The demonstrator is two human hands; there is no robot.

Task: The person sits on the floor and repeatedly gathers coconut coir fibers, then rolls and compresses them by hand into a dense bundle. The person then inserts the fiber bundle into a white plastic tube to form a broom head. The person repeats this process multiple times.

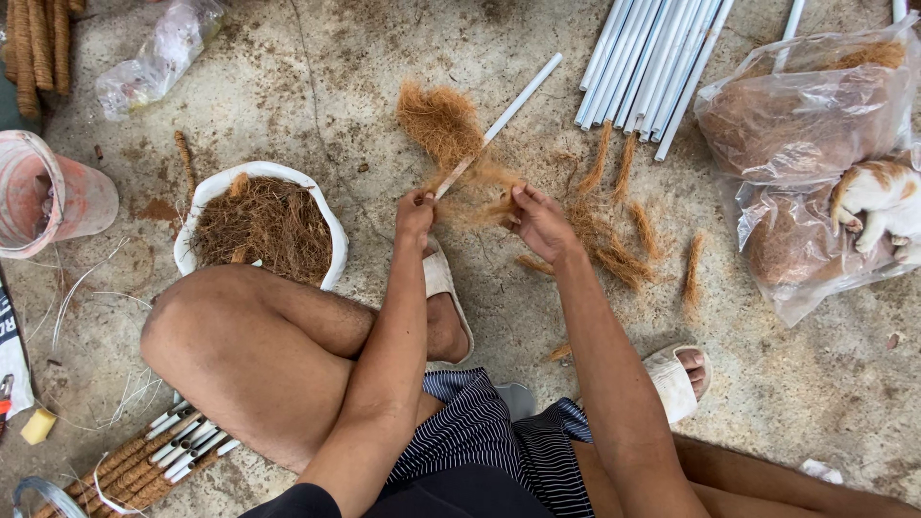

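Left hand (414, 213) closed in grip on near end of white pipe (508, 113), which lay slanted over concrete floor (365, 115). Right hand (539, 223) pinched brown coconut fibre (441, 120) against pipe. White bowl (331, 230) with fibre beside left knee. Bundle of white pipes (648, 62) well apart.

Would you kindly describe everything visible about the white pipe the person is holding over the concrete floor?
The thin white plastic pipe is straight, round and slender, lying slanted from upper right down to the left hand, which grips its lower end. That lower stretch looks brownish, partly covered with brown coconut fibre, and a fluffy clump of it sits against the pipe's middle. The right hand pinches loose fibre just beside the lower end. The upper end is bare and appears open, pointing toward the bundle of similar white pipes.
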